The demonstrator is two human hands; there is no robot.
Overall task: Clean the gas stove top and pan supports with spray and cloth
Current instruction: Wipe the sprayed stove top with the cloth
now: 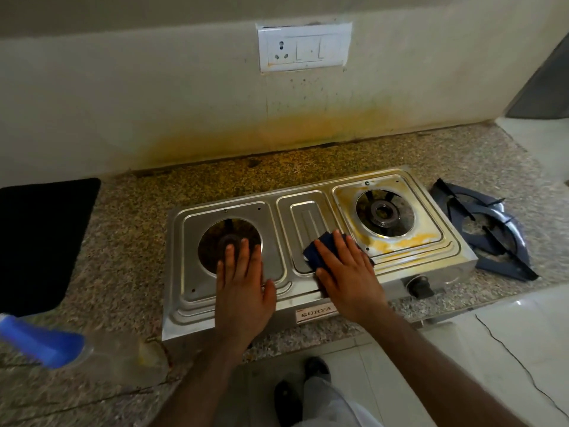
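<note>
Right now the two-burner stainless steel gas stove (308, 241) sits on the speckled granite desk (129, 241), its long axis running from about 8 o'clock to 2 o'clock across the view. The right hand (345, 269) lies flat on a dark blue cloth (320, 251), fingers (337, 241) straight and spread, pressing the cloth onto the raised centre panel of the stove top. The left hand (243, 288) rests open and flat over the near edge of the left burner opening (229, 241), fingers straight, probably steadying the stove. What the coming move turns on, as I judge it, is the yellow greasy staining (397, 241) around the right burner (385, 214): it lies toward 2 o'clock from the cloth, just beside the right fingertips, so the right hand is the nearer one and a sweep along the stove's long axis would reach it. The left half looks far cleaner, which suggests the wiping is partly done. Two dark metal pan supports (489, 232) are stacked on the desk at 3 o'clock, just beyond the stove's right end, apparently not yet wiped. A clear spray bottle with a blue head (40, 340) lies blurred at 8 o'clock, well apart from both hands. A black mat (40, 241) lies at 9 o'clock.
</note>
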